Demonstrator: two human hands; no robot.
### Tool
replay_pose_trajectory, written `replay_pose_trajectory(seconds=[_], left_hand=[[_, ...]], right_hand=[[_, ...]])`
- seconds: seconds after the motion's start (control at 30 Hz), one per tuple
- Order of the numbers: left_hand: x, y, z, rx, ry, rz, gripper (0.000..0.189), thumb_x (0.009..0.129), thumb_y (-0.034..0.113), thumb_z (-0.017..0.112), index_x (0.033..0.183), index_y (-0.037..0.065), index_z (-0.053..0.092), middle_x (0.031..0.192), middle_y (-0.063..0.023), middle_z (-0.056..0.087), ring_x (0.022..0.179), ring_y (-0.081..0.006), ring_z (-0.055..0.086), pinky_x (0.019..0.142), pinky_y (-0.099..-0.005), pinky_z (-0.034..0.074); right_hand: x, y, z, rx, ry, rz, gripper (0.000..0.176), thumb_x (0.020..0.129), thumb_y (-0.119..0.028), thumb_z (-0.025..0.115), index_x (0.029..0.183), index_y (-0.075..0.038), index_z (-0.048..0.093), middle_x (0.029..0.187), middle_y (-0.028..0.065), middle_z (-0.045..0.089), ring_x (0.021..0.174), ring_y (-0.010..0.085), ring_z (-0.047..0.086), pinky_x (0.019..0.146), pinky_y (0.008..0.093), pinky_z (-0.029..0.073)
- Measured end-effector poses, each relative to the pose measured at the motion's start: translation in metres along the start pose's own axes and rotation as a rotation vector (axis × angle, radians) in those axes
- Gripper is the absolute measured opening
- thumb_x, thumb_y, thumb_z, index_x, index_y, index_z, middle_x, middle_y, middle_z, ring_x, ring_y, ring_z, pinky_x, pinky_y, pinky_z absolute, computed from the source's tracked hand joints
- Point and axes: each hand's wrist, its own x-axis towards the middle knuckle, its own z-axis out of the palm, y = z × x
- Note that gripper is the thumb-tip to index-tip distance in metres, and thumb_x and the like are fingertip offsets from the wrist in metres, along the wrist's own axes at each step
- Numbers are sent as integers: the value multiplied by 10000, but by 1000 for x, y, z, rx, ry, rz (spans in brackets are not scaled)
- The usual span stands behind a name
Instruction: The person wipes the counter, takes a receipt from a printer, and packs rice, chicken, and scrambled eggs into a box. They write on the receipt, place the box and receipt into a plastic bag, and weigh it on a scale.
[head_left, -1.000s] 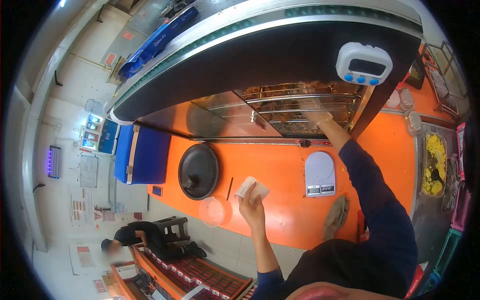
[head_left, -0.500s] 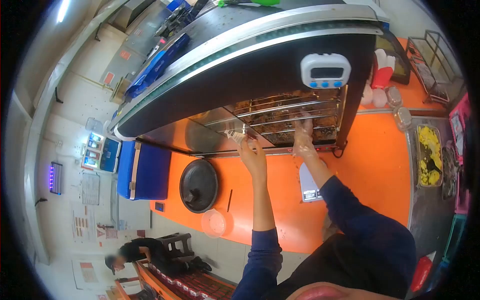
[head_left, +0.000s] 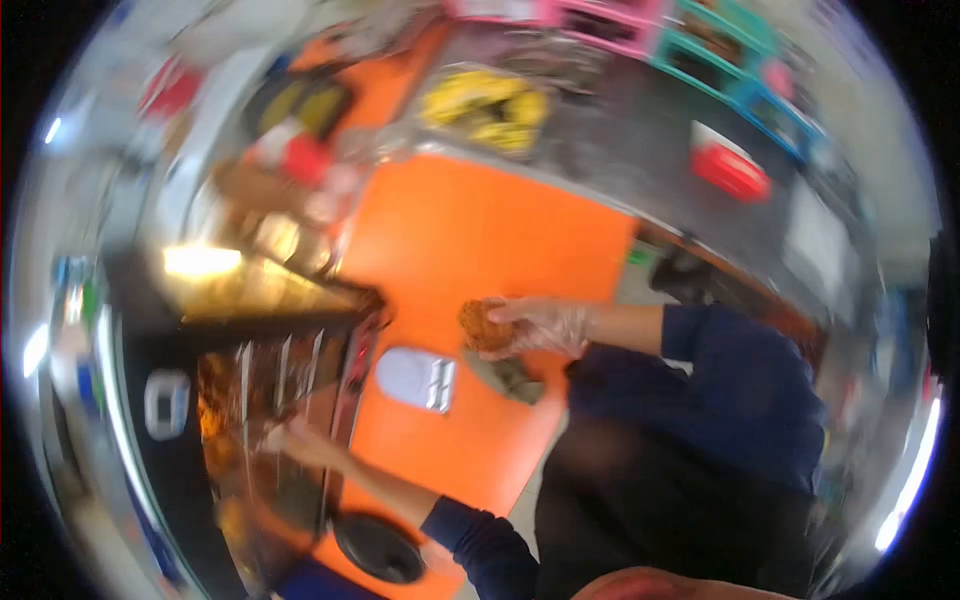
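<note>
My right hand [head_left: 540, 325], in a clear plastic glove, is closed around a crusty golden-brown piece of fried chicken [head_left: 478, 325] over the orange counter [head_left: 490, 220]. Just below it lies a crumpled grey-green cloth [head_left: 510, 380]. To its left rests a pale kitchen scale [head_left: 412, 378]. At the glass front of the dark heated display cabinet [head_left: 240, 335], my left hand [head_left: 290, 440] reaches to the sliding-door area; motion blur smears its fingers and I cannot tell what they grip. Metal racks with brown food show behind the glass.
A white timer [head_left: 167, 403] is fixed on the cabinet. A round black lid [head_left: 378, 547] lies near the counter's lower end. Beyond the counter are a tray of yellow food [head_left: 485, 108], a red-and-white packet [head_left: 730, 172] and teal baskets [head_left: 705, 60].
The view has swung toward the right side of the counter. My right hand has come out of the cabinet with the fried chicken. My left hand stays at the glass front.
</note>
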Motion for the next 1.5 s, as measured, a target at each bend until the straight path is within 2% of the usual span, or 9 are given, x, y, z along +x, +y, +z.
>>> replay_pose_trajectory(seconds=[0.43,0.6,0.73,0.83,1.1,1.13,1.2,1.4,1.5], left_hand=[[7,159,58,-228,-173,-44,553,781,233,544,1270,-25,525,1268,-230,526,1172,-388,486,1024,-446,342],[-40,134,0,-291,-470,13,550,918,350,500,1309,-37,480,1354,-211,462,1270,-364,407,1072,-446,286],[-100,71,-60,-238,-470,-159,549,933,377,456,1296,-33,491,1346,-206,469,1227,-345,448,1024,-436,343],[-165,-91,-95,-270,-585,-447,735,899,607,460,1296,-11,496,1328,-201,484,1220,-332,464,1012,-447,369],[-183,67,-153,-461,-387,-489,543,890,334,528,1287,-35,497,1326,-173,493,1230,-288,458,1013,-426,367],[-183,44,-158,-475,-462,-469,479,903,244,531,1290,-36,482,1326,-153,491,1228,-264,456,1022,-414,367],[-189,46,-170,-220,-322,-186,360,899,132,508,1225,-17,537,1256,-131,533,1178,-247,488,1021,-378,369],[-232,81,-243,-382,-102,-752,280,839,6,544,1102,-7,642,1064,-89,645,981,-181,593,859,-301,480],[-245,70,-292,-478,38,-946,424,731,-116,593,1134,9,638,1087,-70,638,978,-146,600,813,-262,511]], right_hand=[[-311,-327,-271,-1586,1751,-1406,336,851,-144,669,1167,-99,564,1142,51,607,1038,136,557,867,277,447],[-307,-316,-304,-378,1071,-1336,285,910,-212,597,1178,-115,582,1132,30,607,1066,164,558,910,288,446],[-289,-246,-270,-2251,1910,-702,333,896,-143,544,1229,-159,534,1110,143,585,1080,308,564,847,399,512],[-273,-189,-302,-2056,1919,-769,385,854,-94,527,1232,-161,500,1064,87,576,1046,312,527,895,413,458],[-302,-216,-367,-2112,1663,-108,227,783,-138,582,975,-36,651,1017,166,634,981,343,580,879,434,460],[-310,-201,-377,-2226,1494,-655,231,826,-194,580,965,-18,637,1008,173,625,939,315,592,833,427,468],[-290,-160,-188,-2335,898,536,278,922,-260,513,1104,-56,564,1071,90,581,989,201,561,808,377,467],[-329,-209,-287,-2760,100,-391,269,857,-230,570,979,9,591,986,127,628,978,263,580,874,403,455],[-268,-184,-226,-2470,807,-279,214,867,-220,555,924,-16,583,878,103,594,855,244,566,774,375,457]])
